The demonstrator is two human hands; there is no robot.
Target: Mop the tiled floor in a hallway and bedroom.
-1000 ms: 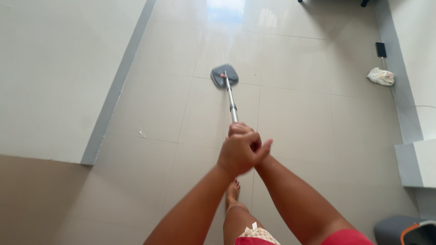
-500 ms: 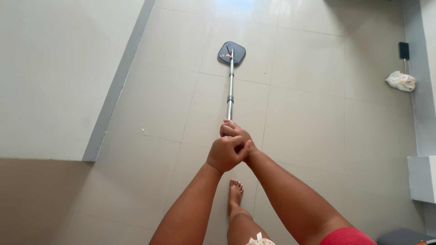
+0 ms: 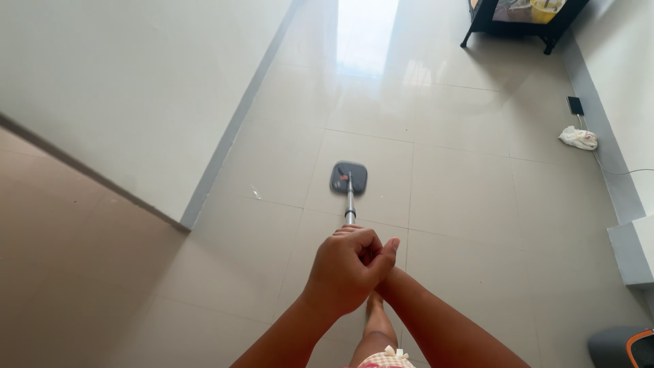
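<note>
- Head view: the left hand is clenched in a fist around the top of the mop handle, covering most of the right hand.
- The right hand's grip is hidden, so I cannot tell how it holds.
- The grey mop head lies flat on the glossy tiled floor, just ahead of the hands.
- A white cloth lies by the right wall, well apart; a dark stand sits far ahead.

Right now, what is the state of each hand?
Left hand: closed around the mop handle.
Right hand: mostly hidden behind the left; grip cannot be told.
</note>
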